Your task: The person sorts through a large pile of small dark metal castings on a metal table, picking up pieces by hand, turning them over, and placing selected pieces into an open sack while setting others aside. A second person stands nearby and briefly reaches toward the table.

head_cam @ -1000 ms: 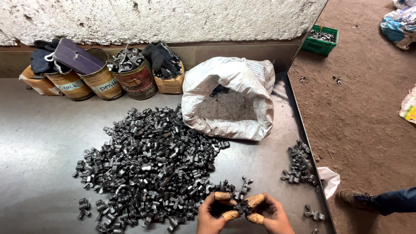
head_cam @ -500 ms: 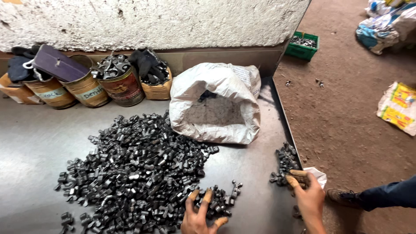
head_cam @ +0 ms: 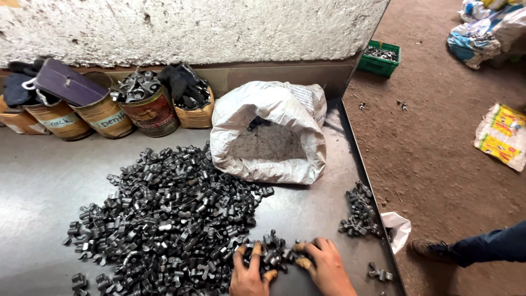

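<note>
A big heap of small dark metal parts [head_cam: 170, 214] lies on a grey steel table [head_cam: 44, 181]. My left hand [head_cam: 249, 274] rests fingers-spread on the heap's near right edge, touching parts. Beside it, my right hand [head_cam: 326, 266] lies flat on the table with its fingertips at a few loose parts [head_cam: 274, 253]. Both hands have orange-tinted fingertips. A smaller pile of the same parts [head_cam: 359, 214] sits by the table's right edge.
An open white woven sack [head_cam: 268, 131] lies behind the heap. Several tins [head_cam: 148, 109] with parts and dark gloves line the back wall. A white bag [head_cam: 397, 230] hangs off the table's right edge. A person's shoe and leg [head_cam: 471, 249] stand on the dirt floor, with a green crate [head_cam: 379, 57] farther back.
My right hand has come back from the small pile at the right edge to the heap's near edge. My left hand stays on the heap.
</note>
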Available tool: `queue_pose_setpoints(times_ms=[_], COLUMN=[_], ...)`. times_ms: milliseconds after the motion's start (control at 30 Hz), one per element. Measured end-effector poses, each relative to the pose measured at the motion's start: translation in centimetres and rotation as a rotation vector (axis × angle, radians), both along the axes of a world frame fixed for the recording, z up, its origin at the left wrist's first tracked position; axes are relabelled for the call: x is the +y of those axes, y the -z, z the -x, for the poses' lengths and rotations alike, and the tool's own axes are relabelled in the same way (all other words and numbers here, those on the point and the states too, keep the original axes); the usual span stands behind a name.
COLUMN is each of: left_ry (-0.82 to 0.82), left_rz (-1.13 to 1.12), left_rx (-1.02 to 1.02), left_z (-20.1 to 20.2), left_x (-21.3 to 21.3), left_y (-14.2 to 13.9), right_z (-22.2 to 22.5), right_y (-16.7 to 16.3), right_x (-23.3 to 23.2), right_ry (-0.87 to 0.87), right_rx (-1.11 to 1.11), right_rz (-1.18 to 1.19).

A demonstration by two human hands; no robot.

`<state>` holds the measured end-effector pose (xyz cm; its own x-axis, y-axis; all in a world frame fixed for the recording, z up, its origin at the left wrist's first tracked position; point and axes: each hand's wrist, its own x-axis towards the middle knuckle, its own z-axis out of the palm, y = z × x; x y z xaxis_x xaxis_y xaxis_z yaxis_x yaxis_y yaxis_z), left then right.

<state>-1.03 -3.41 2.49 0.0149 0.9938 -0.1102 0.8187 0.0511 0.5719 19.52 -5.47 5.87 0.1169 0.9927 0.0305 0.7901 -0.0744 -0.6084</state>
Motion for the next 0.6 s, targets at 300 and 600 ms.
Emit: queue_pose_setpoints(times_ms=[300,600], left_ry=[0.043,0.058], left_rz=[-0.07,-0.217], left_rx=[-0.043,-0.148], left_z=[-2.0,-0.1], left_x=[2.6,1.6], left_y=[-3.5,-4.3], right_z=[-2.0,-3.0], right_y=[2.6,8.1], right_x=[-3.5,-2.4], right_ry=[0.113,0.153], right_rx=[0.13,1.028], right_rz=[-0.08,0.031])
